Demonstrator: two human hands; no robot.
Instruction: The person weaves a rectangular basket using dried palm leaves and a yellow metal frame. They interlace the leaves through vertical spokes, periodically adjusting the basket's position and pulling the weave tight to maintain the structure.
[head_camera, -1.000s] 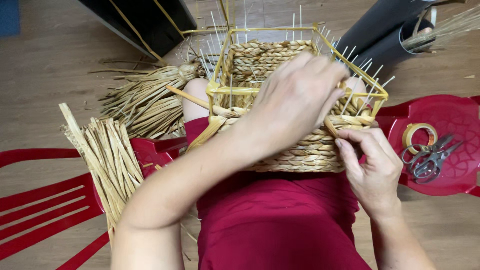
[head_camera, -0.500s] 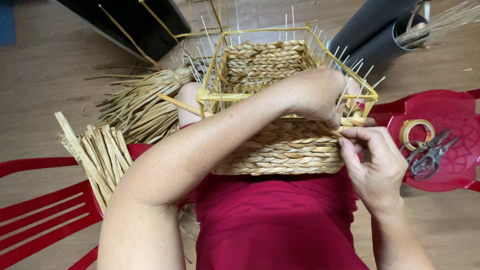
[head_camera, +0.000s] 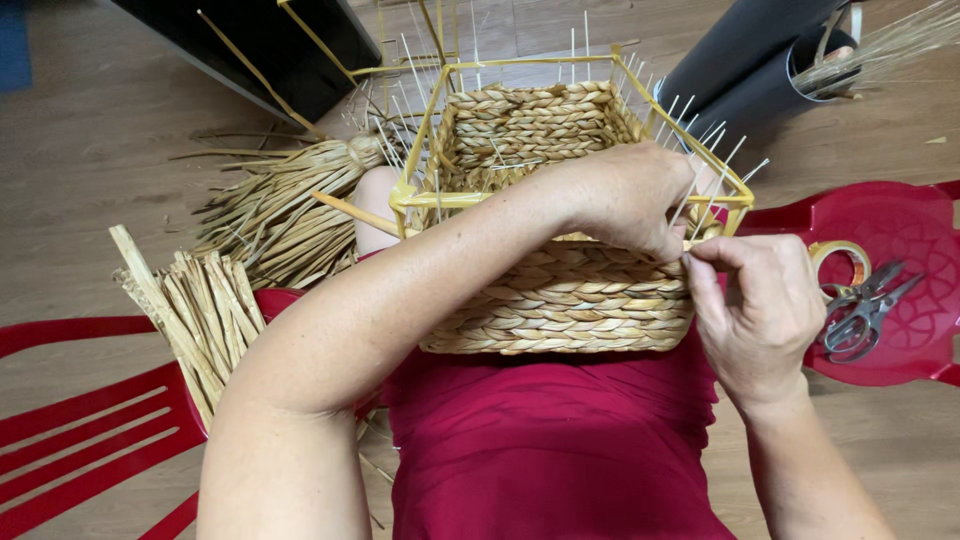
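One basket (head_camera: 560, 300): left hand (head_camera: 630, 195) and right hand (head_camera: 760, 310) both pinch its rim; one pair of scissors (head_camera: 860, 310) lies nearby.

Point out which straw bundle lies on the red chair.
The cut straw bundle at the left, stiff flat strips resting on the red chair. The other bundle, loose and tied at one end, lies on the floor behind it.

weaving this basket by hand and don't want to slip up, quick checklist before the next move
1. Basket rests steady on the lap: ok.
2. Left hand at the near right corner of the yellow frame: ok.
3. Right hand fingertips meet the left's at the rim: ok.
4. Strand pinched firmly: cannot tell, fingers hide it.
5. Spare straw bundle beside the left arm: ok.
6. Scissors on the red stool: ok.
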